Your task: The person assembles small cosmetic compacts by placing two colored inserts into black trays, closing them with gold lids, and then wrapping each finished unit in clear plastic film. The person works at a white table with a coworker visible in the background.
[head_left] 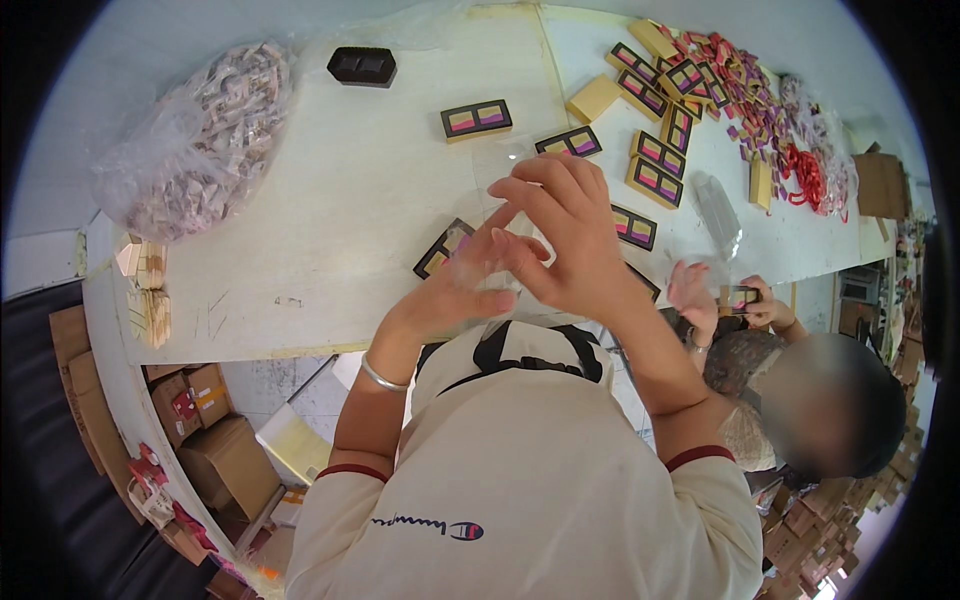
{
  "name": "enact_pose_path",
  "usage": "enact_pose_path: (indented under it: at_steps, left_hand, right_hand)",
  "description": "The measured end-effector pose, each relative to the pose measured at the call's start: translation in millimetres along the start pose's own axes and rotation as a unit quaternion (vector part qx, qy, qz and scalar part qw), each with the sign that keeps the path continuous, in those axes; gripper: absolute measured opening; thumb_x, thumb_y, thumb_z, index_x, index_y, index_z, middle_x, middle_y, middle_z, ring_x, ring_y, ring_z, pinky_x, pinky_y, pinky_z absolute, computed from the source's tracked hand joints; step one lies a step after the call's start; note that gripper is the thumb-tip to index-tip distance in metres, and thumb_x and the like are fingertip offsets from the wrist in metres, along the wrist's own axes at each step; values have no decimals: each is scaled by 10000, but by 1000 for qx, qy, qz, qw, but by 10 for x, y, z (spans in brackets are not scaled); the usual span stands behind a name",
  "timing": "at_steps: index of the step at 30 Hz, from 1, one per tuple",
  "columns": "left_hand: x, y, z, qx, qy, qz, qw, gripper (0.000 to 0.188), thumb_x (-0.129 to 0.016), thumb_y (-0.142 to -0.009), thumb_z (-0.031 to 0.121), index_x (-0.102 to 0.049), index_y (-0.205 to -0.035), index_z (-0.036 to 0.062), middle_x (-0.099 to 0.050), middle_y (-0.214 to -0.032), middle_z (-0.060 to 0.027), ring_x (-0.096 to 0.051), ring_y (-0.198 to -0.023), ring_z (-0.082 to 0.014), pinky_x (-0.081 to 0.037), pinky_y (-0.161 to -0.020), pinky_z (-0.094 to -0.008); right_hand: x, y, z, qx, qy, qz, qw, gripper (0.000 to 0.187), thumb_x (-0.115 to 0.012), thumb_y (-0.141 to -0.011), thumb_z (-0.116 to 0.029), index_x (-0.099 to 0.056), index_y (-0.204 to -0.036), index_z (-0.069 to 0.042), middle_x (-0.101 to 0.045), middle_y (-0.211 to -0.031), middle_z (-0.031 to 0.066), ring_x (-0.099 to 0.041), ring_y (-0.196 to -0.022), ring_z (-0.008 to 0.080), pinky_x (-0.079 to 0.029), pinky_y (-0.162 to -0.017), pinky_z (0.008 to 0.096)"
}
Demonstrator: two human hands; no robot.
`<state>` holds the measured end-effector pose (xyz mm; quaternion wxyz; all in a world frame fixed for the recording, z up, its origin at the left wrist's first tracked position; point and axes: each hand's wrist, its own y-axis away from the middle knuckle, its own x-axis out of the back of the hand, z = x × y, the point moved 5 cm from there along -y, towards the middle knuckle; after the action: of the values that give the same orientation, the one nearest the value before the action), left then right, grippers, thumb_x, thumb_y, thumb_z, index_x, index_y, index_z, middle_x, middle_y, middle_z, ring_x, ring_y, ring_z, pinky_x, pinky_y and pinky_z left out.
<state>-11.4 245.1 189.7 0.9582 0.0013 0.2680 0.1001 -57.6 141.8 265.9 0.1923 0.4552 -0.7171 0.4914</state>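
Note:
Between my hands is a clear, see-through plastic sleeve, hard to make out against the white table. My left hand is closed on its lower part, thumb stretched toward the right. My right hand bends over the sleeve from the other side, with thumb and forefinger at its edge and the other fingers arched. Just beyond my left fingers lies a small gold box with a black two-window front, partly covered by the hand. Similar window boxes lie farther off, and one is just past my right fingertips.
A black tray lies at the back. A plastic bag of wrapped pieces fills the left. Several window boxes, a heap of small coloured pieces and red ribbon lie right. A co-worker's hands work at the right edge.

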Motion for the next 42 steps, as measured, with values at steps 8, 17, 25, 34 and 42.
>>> enact_pose_path:
  at_steps: [8,17,25,34,42]
  left_hand:
    - [11,51,73,-32,37,-113,992,880,-701,-774,272,-167,-1431,34,-450,-1218,-57,-463,-1057,-213,-334,-963,-369]
    - [-31,123,105,-17,-31,-98,995,862,-701,-755,196,-192,-1435,49,-471,-1176,-83,-466,-984,-219,-367,-927,-361]
    - [-53,171,300,6,-371,-15,929,854,-710,-726,245,-245,-1423,85,-510,-1058,-111,-474,-949,-248,-372,-916,-355]
    - [-218,246,715,-65,-596,126,790,845,-755,-620,338,-401,-1339,70,-483,-1110,-121,-449,-1012,-285,-373,-907,-371]
    - [-287,277,757,-100,-737,208,635,804,-755,-601,362,-455,-1310,131,-430,-1098,-99,-429,-1035,-281,-259,-986,-505]
  right_hand:
    - [177,-104,107,-3,-128,-32,991,451,-695,-669,-72,-565,-1101,-67,-507,-1041,106,-493,-915,283,-407,-759,368]
    - [201,-59,-45,20,-111,-40,993,548,-751,-623,-36,-555,-1135,-56,-524,-1033,125,-519,-894,275,-440,-773,339]
    - [395,-119,24,-26,-211,19,977,476,-743,-632,-64,-578,-1078,-50,-550,-1063,116,-531,-937,318,-419,-825,380]
    - [482,83,-166,221,-48,-109,968,282,-647,-558,-82,-615,-832,-22,-551,-887,72,-524,-817,236,-420,-708,325]
    - [508,-3,-163,98,-8,-212,972,384,-643,-626,-10,-601,-1007,1,-528,-1019,118,-510,-911,252,-419,-752,348]
